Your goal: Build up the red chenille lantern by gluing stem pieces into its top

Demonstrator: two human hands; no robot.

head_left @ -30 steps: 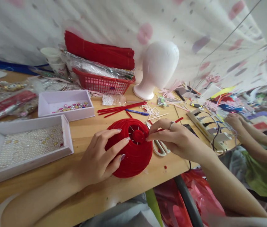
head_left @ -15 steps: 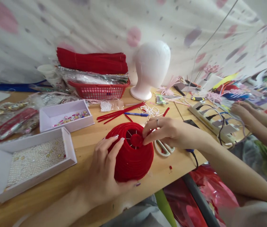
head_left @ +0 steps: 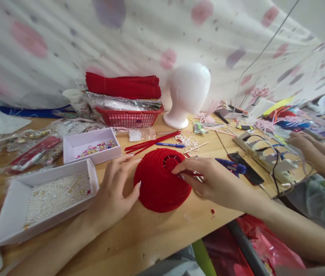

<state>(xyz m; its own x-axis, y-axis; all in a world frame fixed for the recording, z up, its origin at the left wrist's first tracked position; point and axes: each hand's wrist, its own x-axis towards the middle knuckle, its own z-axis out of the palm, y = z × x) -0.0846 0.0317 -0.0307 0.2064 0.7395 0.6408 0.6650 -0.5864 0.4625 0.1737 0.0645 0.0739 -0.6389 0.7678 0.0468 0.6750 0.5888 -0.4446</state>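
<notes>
Red fuzzy dome (head_left: 159,188) near the front edge of the wooden table (head_left: 139,237), a hand on either side.
It looks light and soft-piled over a thin wire frame, so probably easy to crush and best held by its flank. The left hand (head_left: 113,191) rests spread fingers there, while the right hand (head_left: 208,180) pinches a red stem (head_left: 192,174) beside the top opening.

Craft workshop, bead trays (head_left: 15,214), foam head (head_left: 189,92), wooden table (head_left: 139,237)

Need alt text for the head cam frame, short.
Two bare hands work a red ribbed dome on a wooden table: the left hand steadies its side, and the right hand pinches a thin red stem by its top hub. Bead trays lie left; a red basket and white foam head stand behind.
</notes>
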